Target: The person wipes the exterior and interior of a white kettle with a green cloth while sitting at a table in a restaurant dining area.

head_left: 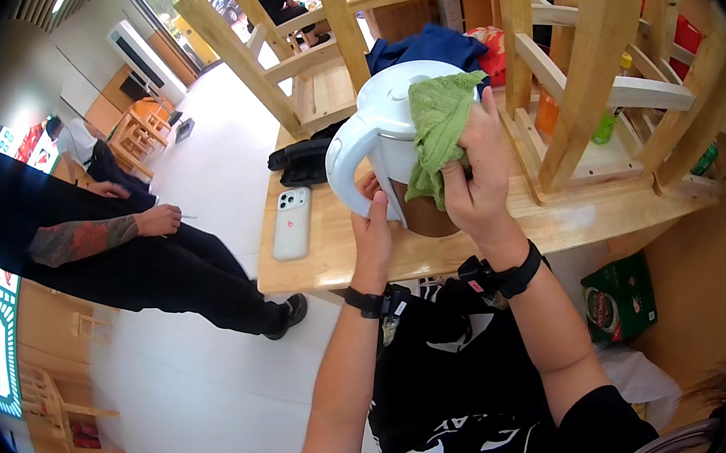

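A pitcher point(385, 88) with a white lid and handle stands over the wooden table in front of me, its lower body showing brown. My left hand point(372, 230) grips it low down, the fingers partly hidden behind the handle. In my right hand point(480, 173) is a crumpled green cloth point(439, 119), pressed over the right side of the lid and hanging down along the body. The cloth hides part of that side.
On the table point(341, 267) lie a pale phone point(293, 224), a black pouch-like item point(309, 157) and dark blue fabric point(428, 47). Wooden chairs point(591, 66) rest on it, with a bottle point(606, 123) among them. A person point(21, 207) stands at left; a green package point(619, 297) sits below right.
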{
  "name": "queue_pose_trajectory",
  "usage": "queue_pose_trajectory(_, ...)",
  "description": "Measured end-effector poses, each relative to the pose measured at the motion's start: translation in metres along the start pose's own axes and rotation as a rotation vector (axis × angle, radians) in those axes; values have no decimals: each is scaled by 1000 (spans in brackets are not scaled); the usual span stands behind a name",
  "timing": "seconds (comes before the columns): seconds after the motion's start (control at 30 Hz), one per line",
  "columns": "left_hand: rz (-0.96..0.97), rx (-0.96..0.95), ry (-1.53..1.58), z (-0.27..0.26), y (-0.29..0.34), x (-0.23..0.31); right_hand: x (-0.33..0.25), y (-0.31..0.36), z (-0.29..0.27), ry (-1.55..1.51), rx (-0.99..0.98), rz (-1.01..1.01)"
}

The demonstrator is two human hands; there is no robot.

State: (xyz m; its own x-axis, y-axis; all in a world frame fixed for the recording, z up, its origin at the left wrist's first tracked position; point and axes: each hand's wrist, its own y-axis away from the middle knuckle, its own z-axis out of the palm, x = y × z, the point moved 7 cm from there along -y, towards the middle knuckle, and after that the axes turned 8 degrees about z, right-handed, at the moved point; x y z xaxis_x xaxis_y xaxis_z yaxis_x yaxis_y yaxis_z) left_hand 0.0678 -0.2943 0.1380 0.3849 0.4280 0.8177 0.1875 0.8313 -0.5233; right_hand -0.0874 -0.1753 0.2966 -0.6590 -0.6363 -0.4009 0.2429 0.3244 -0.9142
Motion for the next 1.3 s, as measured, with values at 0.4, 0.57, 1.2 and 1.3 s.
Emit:
queue_pose_trajectory(0.4,505,-77,-702,20,-51,156,16,94,-33,64,-36,364)
queue_pose_trajectory(0.57,461,-509,-934,82,-91,206,51,118,-47,134,-39,418)
queue_pose_trajectory(1.2,361,-684,-751,96,-132,166,63,132,-48,136,-25,544)
queue_pose_trajectory(1.3,452,-583,-650,92,-132,173,62,132,-55,-92,54,632)
